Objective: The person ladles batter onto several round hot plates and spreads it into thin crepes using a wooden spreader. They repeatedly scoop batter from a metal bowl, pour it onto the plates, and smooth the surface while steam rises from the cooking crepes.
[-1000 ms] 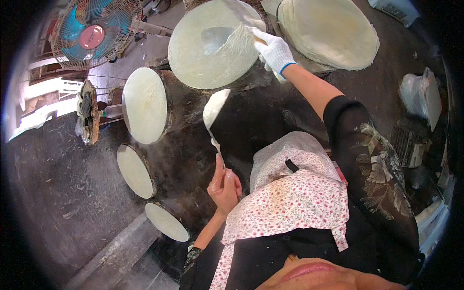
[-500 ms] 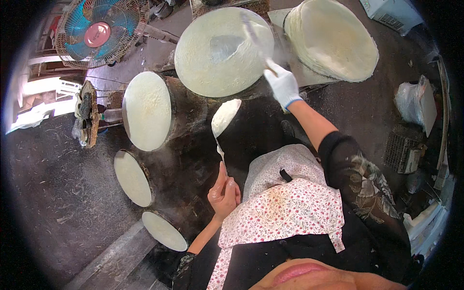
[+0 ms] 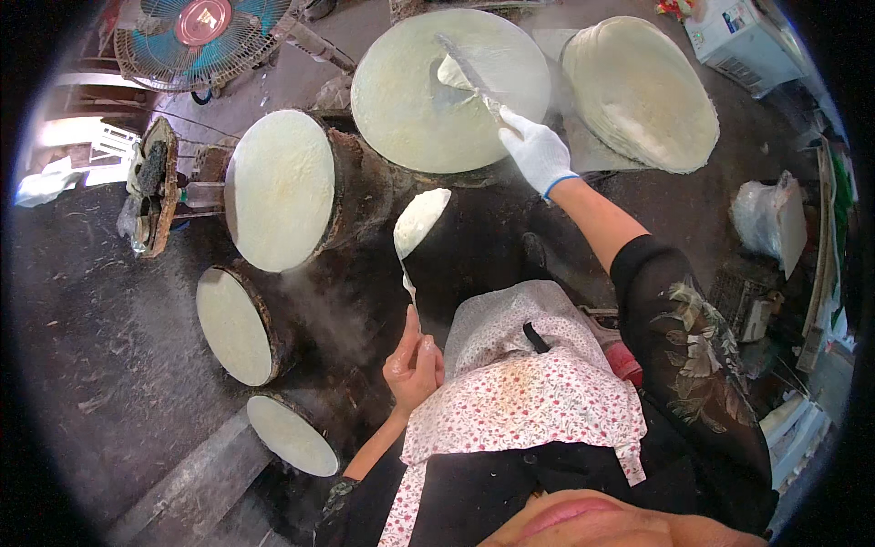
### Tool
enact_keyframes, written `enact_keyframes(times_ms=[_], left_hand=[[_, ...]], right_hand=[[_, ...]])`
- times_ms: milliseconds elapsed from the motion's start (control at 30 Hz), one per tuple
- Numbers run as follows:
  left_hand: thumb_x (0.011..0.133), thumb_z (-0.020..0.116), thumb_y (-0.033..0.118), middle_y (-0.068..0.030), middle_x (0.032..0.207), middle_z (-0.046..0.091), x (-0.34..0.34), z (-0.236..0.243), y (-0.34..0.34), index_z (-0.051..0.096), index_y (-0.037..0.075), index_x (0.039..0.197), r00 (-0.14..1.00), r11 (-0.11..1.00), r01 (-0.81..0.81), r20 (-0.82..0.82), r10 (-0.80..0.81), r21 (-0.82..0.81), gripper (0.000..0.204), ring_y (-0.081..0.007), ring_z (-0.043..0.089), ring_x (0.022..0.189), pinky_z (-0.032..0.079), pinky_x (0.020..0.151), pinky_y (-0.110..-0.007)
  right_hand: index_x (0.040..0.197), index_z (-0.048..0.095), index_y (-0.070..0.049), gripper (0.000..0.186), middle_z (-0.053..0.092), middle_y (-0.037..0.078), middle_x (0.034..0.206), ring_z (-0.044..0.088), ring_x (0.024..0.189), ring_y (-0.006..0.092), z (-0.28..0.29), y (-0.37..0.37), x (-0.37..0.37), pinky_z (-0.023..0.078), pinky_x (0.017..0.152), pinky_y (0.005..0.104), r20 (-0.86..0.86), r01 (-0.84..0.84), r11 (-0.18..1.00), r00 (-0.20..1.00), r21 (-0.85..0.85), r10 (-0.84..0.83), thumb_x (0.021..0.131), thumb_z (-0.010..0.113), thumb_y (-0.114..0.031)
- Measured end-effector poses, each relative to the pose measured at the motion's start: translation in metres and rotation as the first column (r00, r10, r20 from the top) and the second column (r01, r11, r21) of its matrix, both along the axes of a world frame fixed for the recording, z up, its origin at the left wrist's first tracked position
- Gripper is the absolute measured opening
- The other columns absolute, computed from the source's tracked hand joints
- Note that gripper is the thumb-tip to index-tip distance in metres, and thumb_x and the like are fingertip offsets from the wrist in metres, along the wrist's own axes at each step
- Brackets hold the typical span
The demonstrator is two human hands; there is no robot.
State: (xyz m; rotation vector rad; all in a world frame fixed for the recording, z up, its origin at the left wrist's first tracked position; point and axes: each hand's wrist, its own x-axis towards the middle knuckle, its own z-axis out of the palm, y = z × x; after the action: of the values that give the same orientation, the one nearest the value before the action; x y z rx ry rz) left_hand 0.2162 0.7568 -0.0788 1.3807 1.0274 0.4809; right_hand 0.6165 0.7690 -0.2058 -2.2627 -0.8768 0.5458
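Note:
My bare left hand (image 3: 414, 366) is closed round the handle of a ladle (image 3: 419, 220) heaped with white batter, held at mid-frame. My right hand (image 3: 536, 149), in a white glove with a blue cuff, grips a long flat scraper (image 3: 468, 75) over the large round griddle (image 3: 410, 118) at top centre. The griddle is coated with thin pale dough, and a folded flap of it lies under the scraper beside a darker exposed patch. Right of the griddle, a stack of thin round dough sheets (image 3: 638, 82) rests on a pale board.
Three smaller coated round griddles run down the left (image 3: 278, 191) (image 3: 232, 324) (image 3: 292, 433). A fan (image 3: 200, 55) stands at top left, near a worn tray (image 3: 150, 187) of items. A white box (image 3: 738, 46) and a wrapped bundle (image 3: 766, 219) are at the right.
The scraper has shifted left and down across the large griddle, and the dough edge is now folded over beneath it. My left hand still holds the loaded ladle.

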Motion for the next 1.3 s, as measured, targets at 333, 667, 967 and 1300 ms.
enact_keyframes(times_ms=[333, 667, 967, 1300], left_hand=[[0.102, 0.055, -0.006, 0.0019, 0.068, 0.059, -0.034, -0.004, 0.023, 0.051, 0.004, 0.157, 0.998, 1.0, -0.001, 0.06, 0.002, -0.009, 0.057, -0.0022, 0.05, 0.052, 0.04, 0.048, -0.021], [0.1, 0.055, -0.008, 0.0008, 0.066, 0.06, -0.053, -0.011, 0.012, 0.051, 0.003, 0.157, 0.999, 0.997, -0.004, 0.043, 0.001, 0.077, 0.057, -0.0031, 0.051, 0.053, 0.041, 0.049, -0.022], [0.099, 0.056, -0.008, 0.0013, 0.067, 0.06, -0.057, -0.021, -0.011, 0.053, 0.002, 0.155, 1.0, 0.988, -0.01, -0.009, 0.012, 0.152, 0.057, -0.0033, 0.051, 0.053, 0.042, 0.049, -0.023], [0.11, 0.049, 0.011, 0.0004, 0.063, 0.052, 0.079, 0.0, 0.123, 0.043, 0.007, 0.162, 0.994, 0.995, -0.078, 0.076, 0.083, -0.069, 0.052, -0.0051, 0.044, 0.044, 0.038, 0.04, -0.023]], right_hand=[[0.144, 0.065, -0.03, 0.046, 0.073, 0.018, 0.121, 0.071, 0.11, 0.039, 0.01, -0.009, -0.049, 0.055, 0.096, 0.044, -0.006, -0.045, 0.999, 0.999, 0.023, 0.045, 0.101, 0.063, -0.046], [0.143, 0.067, -0.031, 0.045, 0.074, 0.014, 0.123, 0.072, 0.11, 0.0343, 0.008, 0.007, -0.028, 0.055, 0.097, 0.0413, 0.089, -0.006, 0.971, 0.996, -0.24, 0.028, 0.1, 0.066, -0.044], [0.144, 0.064, -0.041, 0.045, 0.076, 0.021, 0.1, 0.076, 0.093, 0.0363, 0.008, -0.006, -0.03, 0.057, 0.086, 0.0455, 0.077, -0.159, 0.964, 0.981, -0.215, 0.179, 0.1, 0.066, -0.044], [0.141, 0.068, -0.028, 0.042, 0.075, 0.012, 0.122, 0.075, 0.105, 0.0322, 0.015, -0.005, -0.023, 0.057, 0.093, 0.0398, 0.115, -0.225, 0.971, 0.97, 0.077, 0.216, 0.101, 0.065, -0.04]])
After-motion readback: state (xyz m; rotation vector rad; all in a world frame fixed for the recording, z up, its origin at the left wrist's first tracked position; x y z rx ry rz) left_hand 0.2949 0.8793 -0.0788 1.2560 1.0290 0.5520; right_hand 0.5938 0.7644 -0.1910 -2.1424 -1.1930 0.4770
